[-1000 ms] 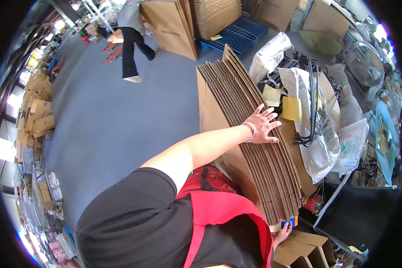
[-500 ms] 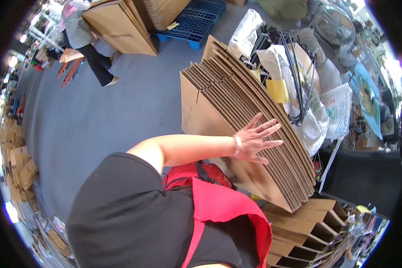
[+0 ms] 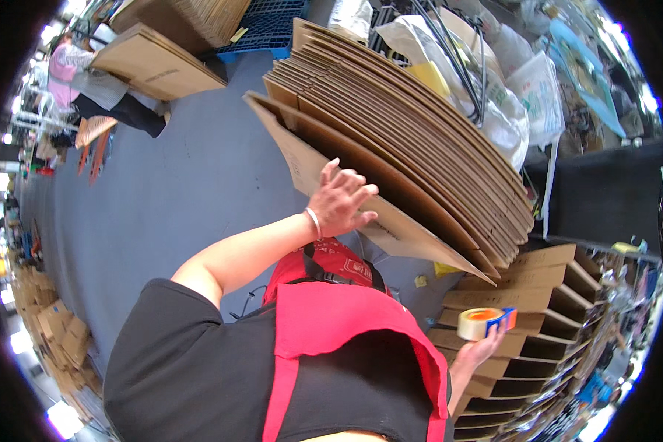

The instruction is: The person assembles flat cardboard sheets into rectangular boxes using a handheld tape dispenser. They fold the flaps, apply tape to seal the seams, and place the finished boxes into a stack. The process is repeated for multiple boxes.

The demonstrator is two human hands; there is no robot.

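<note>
My left hand is at the upper edge of the nearest flattened cardboard box, its fingers bent over that edge. This box leans toward me, with a dark gap between it and the stack of flattened boxes standing behind. At the lower right, my right hand holds a tape dispenser with a blue and orange body and a pale roll of tape. Part of the right hand is hidden behind the dispenser.
A row of opened cardboard boxes stands at the lower right. White sacks and black straps lie beyond the stack. A person handles large cardboard sheets at the upper left, near a blue pallet.
My left hand went from lying spread on the stack to the front box's edge, and that box tilted away from the others. My right hand came into view with the tape dispenser.
</note>
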